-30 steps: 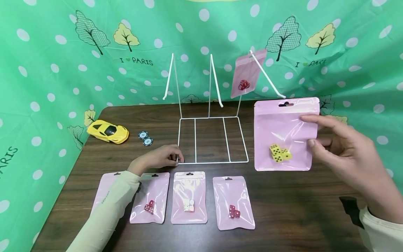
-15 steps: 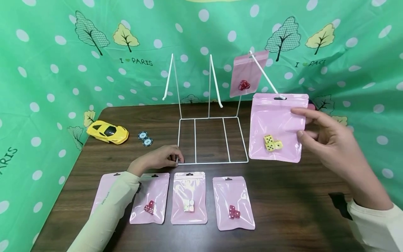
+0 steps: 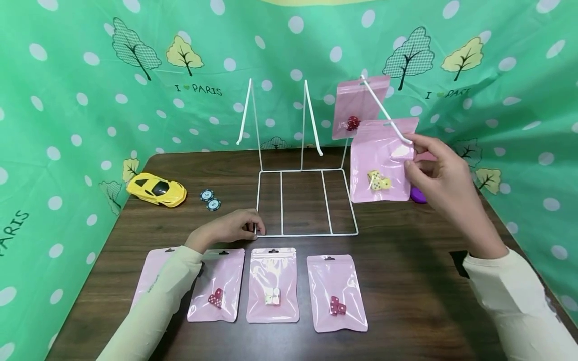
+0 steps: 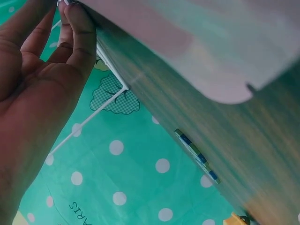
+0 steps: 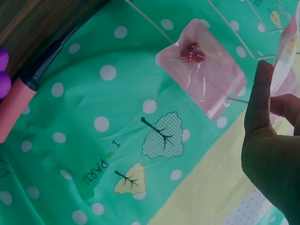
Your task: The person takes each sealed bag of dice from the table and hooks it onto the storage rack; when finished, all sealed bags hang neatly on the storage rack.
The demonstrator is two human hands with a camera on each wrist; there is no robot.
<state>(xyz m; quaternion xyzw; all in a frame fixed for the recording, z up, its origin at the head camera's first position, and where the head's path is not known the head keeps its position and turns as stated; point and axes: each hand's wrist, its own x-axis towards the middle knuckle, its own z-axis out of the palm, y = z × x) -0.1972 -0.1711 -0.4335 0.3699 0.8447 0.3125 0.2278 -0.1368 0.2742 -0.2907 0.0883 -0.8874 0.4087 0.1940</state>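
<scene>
My right hand (image 3: pixel 444 170) pinches the right edge of a pink zip pouch (image 3: pixel 368 145) with yellow dice (image 3: pixel 378 180). The right hook (image 3: pixel 377 100) of a white wire rack (image 3: pixel 307 234) runs through the pouch's hang hole, its tip in front of the pouch. Farther back on that hook hangs a pink pouch with red dice (image 3: pixel 352 123), also seen in the right wrist view (image 5: pixel 206 75). My left hand (image 3: pixel 230 228) holds the front left corner of the rack's base, fingers curled over the wire.
Before the rack lie pink pouches with red dice (image 3: pixel 215 281), white dice (image 3: pixel 272 281) and red dice (image 3: pixel 336 281); another pouch (image 3: pixel 151 271) is partly under the left sleeve. A yellow toy car (image 3: pixel 157 189) and poker chips (image 3: pixel 207 195) sit left; a purple object (image 3: pixel 418 194) sits right.
My right hand has carried the yellow-dice pouch left and back, from in front of the hook's tip to a little way along the hook. The left hand stays at the rack corner.
</scene>
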